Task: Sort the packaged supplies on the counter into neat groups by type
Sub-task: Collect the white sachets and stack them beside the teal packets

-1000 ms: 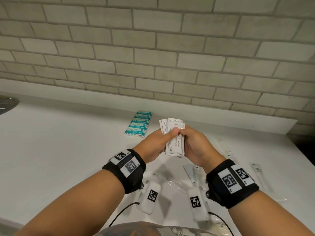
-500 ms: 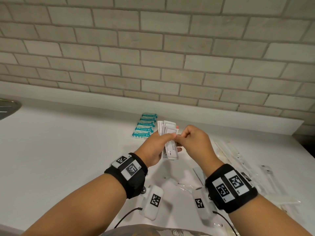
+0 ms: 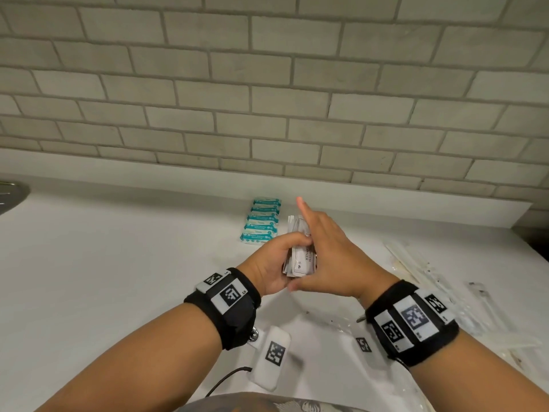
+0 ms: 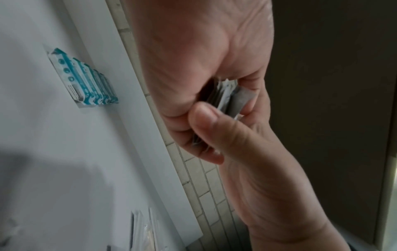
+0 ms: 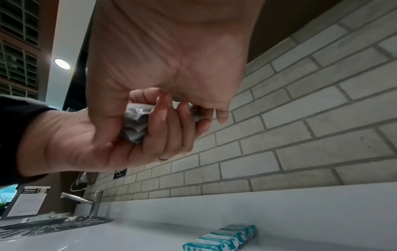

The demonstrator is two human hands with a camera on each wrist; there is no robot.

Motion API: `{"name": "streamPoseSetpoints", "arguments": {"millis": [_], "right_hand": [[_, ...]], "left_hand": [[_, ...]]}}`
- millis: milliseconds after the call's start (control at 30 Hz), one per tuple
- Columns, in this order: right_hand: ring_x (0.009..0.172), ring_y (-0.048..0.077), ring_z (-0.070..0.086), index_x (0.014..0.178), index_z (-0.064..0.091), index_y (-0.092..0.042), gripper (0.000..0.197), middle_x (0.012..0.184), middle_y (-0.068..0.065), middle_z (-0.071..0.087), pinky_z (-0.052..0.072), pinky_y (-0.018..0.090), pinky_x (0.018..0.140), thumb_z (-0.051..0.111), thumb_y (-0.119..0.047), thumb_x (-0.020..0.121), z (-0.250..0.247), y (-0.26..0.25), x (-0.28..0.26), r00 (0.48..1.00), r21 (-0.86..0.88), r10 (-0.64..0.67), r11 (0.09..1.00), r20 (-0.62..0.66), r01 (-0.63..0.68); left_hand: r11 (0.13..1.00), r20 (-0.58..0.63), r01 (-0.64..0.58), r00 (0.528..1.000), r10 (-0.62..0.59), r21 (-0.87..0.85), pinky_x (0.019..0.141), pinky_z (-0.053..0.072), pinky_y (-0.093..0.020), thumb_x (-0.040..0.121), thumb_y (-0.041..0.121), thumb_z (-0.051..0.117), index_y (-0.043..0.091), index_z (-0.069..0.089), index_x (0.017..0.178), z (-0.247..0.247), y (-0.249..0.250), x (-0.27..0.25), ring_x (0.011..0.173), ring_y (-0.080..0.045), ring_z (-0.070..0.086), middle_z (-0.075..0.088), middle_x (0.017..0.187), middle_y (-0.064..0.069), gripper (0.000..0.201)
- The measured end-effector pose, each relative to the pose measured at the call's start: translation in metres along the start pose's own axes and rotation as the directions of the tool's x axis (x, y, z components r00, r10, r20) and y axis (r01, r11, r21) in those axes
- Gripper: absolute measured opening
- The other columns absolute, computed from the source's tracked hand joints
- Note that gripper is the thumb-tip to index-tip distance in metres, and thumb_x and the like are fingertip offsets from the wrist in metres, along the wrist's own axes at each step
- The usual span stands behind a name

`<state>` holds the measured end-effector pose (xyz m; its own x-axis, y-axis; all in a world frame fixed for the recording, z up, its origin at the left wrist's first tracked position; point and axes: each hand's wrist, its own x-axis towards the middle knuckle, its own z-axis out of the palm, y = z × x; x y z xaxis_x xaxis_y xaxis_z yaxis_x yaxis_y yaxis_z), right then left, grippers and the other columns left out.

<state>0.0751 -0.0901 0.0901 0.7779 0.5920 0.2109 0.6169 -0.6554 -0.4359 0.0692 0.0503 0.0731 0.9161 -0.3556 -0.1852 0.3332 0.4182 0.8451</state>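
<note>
Change since half a second ago: right hand (image 3: 329, 257) has gone from pinching the top of the white sachet stack (image 3: 301, 257) to lying flat along its side, index finger extended toward the wall; left hand (image 3: 277, 263) keeps its grip; stack unmoved, above the bench (image 3: 118, 263).

Head view. Item: white sachets, several, held upright between both hands. Front sachet carries dark print, partly hidden; only letter fragments ending "…ITH" and "…ONER" are readable. Item: teal-and-white packets (image 3: 263, 220), five in an overlapping row on the bench, just left of and behind the hands; their print too small to read. Item: long clear-wrapped packages (image 3: 421, 269), scattered at right on the bench. Wristbands bear square coded markers.

Left wrist view. Left hand (image 4: 193, 68) fingers curled round the sachet stack (image 4: 227, 96); right thumb across its lower end. Teal packets (image 4: 86, 83) on the bench by the backsplash.

Right wrist view. Right hand (image 5: 171, 59) over the stack (image 5: 135, 122), fingers mostly straight, pressing. Left hand (image 5: 103, 141) cups it beneath. Teal packets (image 5: 221, 237) below; faucet (image 5: 90, 203) far left.
</note>
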Motion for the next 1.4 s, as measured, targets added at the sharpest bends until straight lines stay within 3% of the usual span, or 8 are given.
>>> {"name": "streamPoseSetpoints", "arguments": {"millis": [300, 467, 667, 867, 1033, 1167, 1300, 1400], "right_hand": [[0.137, 0.013, 0.022, 0.149, -0.017, -0.039, 0.136, 0.141, -0.007, 0.029, 0.003, 0.040, 0.122, 0.080, -0.059, 0.056, 0.013, -0.003, 0.008, 0.999, -0.174, -0.038, 0.984, 0.016, 0.040], [0.126, 0.016, 0.030, 0.150, -0.012, -0.039, 0.124, 0.130, -0.004, 0.033, 0.020, 0.031, 0.115, 0.075, -0.042, 0.062, 0.010, 0.003, 0.006, 0.994, -0.222, -0.107, 0.969, 0.021, 0.109], [0.130, 0.005, 0.031, 0.149, -0.014, -0.042, 0.144, 0.141, -0.012, 0.025, 0.032, 0.027, 0.108, 0.092, -0.040, 0.052, -0.010, 0.017, 0.009, 0.982, 0.186, 0.164, 0.966, 0.092, -0.179], [0.086, 0.022, 0.068, 0.129, 0.050, -0.013, 0.067, 0.102, 0.007, 0.067, 0.056, 0.041, 0.079, 0.048, -0.063, 0.085, -0.010, 0.044, 0.010, 0.874, 0.631, 0.383, 0.607, 0.299, -0.482], [0.072, 0.022, 0.067, 0.102, 0.061, -0.010, 0.017, 0.092, 0.014, 0.068, 0.056, 0.030, 0.061, 0.055, -0.025, 0.097, 0.005, 0.055, 0.020, 0.870, 0.776, 0.352, 0.416, 0.345, -0.475], [0.063, 0.019, 0.063, 0.107, 0.059, -0.005, 0.024, 0.087, 0.011, 0.067, 0.057, 0.027, 0.057, 0.064, -0.022, 0.092, 0.012, 0.088, 0.023, 0.789, 0.658, 0.400, 0.440, 0.466, -0.611], [0.057, 0.020, 0.062, 0.102, 0.057, -0.006, 0.017, 0.080, 0.013, 0.064, 0.056, 0.029, 0.058, 0.064, -0.017, 0.091, 0.025, 0.107, 0.026, 0.626, 0.401, 0.436, 0.504, 0.647, -0.765], [0.055, 0.021, 0.063, 0.093, 0.059, -0.004, 0.015, 0.075, 0.016, 0.063, 0.058, 0.033, 0.063, 0.064, -0.018, 0.092, 0.042, 0.115, 0.034, 0.505, 0.203, 0.488, 0.545, 0.712, -0.814]], "left_hand": [[1.000, -0.033, -0.009, 0.999, 0.010, 0.007, 0.055, 0.048, -0.027, 0.090, -0.002, 0.043, 0.021, 0.073, 0.064, -0.008, -0.001, 0.002, 0.055, -0.015, 0.063, 0.060, 0.059, -0.003, 0.046], [0.998, -0.009, 0.031, 1.000, -0.030, 0.054, 0.064, 0.044, -0.031, 0.092, 0.000, 0.044, 0.021, 0.071, 0.049, -0.005, -0.001, 0.008, 0.060, -0.015, 0.062, 0.062, 0.054, 0.000, 0.055], [0.997, -0.162, -0.060, 0.985, 0.052, -0.045, 0.068, 0.054, -0.033, 0.089, 0.002, 0.043, 0.008, 0.061, 0.094, 0.002, 0.000, 0.023, 0.071, -0.024, 0.066, 0.066, 0.072, -0.011, 0.019], [0.953, -0.218, -0.284, 0.942, 0.256, -0.109, 0.077, 0.053, -0.035, 0.093, 0.003, 0.038, 0.014, 0.057, 0.104, 0.002, 0.000, 0.042, 0.078, -0.018, 0.069, 0.075, 0.084, -0.003, 0.024], [0.969, -0.209, -0.242, 0.952, 0.225, -0.058, 0.087, 0.051, -0.037, 0.095, 0.006, 0.043, 0.014, 0.062, 0.098, 0.009, -0.022, 0.055, 0.089, -0.021, 0.067, 0.072, 0.099, -0.008, 0.022], [0.983, -0.203, -0.072, 0.973, 0.106, 0.167, 0.088, 0.049, -0.036, 0.095, 0.031, 0.054, 0.014, 0.068, 0.090, -0.021, -0.032, 0.061, 0.090, -0.024, 0.063, 0.069, 0.092, -0.010, 0.022], [0.829, -0.315, 0.191, 0.949, -0.019, 0.526, 0.092, 0.052, -0.041, 0.084, 0.036, 0.066, 0.006, 0.071, 0.093, -0.053, -0.042, 0.070, 0.090, -0.026, 0.065, 0.073, 0.097, -0.015, 0.032], [0.490, -0.346, 0.350, 0.932, -0.102, 0.798, 0.076, 0.053, -0.034, 0.082, 0.041, 0.064, 0.005, 0.065, 0.073, -0.062, -0.050, 0.080, 0.071, -0.027, 0.065, 0.068, 0.075, -0.012, 0.037]]}}
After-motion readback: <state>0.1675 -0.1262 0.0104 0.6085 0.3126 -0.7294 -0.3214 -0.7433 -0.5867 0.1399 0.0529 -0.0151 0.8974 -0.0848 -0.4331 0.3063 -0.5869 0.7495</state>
